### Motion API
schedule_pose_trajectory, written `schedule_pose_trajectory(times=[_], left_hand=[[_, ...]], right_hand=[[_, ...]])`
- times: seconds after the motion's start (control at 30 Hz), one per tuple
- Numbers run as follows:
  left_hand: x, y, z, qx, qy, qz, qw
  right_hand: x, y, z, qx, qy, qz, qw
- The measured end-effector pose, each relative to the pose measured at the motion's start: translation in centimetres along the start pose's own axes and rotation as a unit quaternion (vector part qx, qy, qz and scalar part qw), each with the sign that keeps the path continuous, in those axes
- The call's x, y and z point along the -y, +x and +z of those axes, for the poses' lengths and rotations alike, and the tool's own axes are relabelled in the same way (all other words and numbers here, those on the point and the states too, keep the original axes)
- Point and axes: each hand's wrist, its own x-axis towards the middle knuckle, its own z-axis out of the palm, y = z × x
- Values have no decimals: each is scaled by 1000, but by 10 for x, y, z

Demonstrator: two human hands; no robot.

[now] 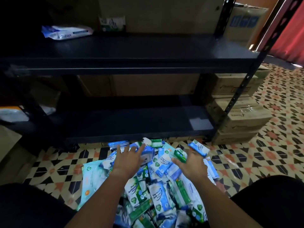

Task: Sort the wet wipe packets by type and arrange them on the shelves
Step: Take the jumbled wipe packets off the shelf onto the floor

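Observation:
A heap of blue, green and white wet wipe packets [158,191] lies on the tiled floor in front of a black shelf unit [131,63]. My left hand [127,157] hovers over the heap's far side with its fingers spread, above a blue packet [146,152]. My right hand [191,163] reaches over the right side of the heap, fingers loosely spread, with a small green packet [180,155] at its fingertips; I cannot tell whether it holds it. One white-and-blue packet [65,32] lies on the upper shelf at the left.
The lower shelf [131,122] is low, just behind the heap. Stacked cardboard boxes [238,112] stand right of the shelf unit, with more behind it. A large pale blue pack [92,176] lies at the heap's left edge. My dark-clothed knees flank the heap.

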Motion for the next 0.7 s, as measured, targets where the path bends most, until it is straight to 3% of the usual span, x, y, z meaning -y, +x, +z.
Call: schedule_pose_trajectory(times=[0.33, 0.43, 0.57, 0.7], left_hand=[[33, -4, -4, -76, 34, -41, 996], [50, -1, -17, -119, 26, -47, 991], [83, 13, -56, -246, 36, -20, 968], [116, 27, -128, -400, 49, -5, 915]], right_hand=[[41, 1, 6, -22, -43, -68, 997], [64, 6, 3, -47, -15, -123, 991], [116, 20, -18, -119, 13, -216, 969], [184, 39, -58, -271, 44, -328, 904]])
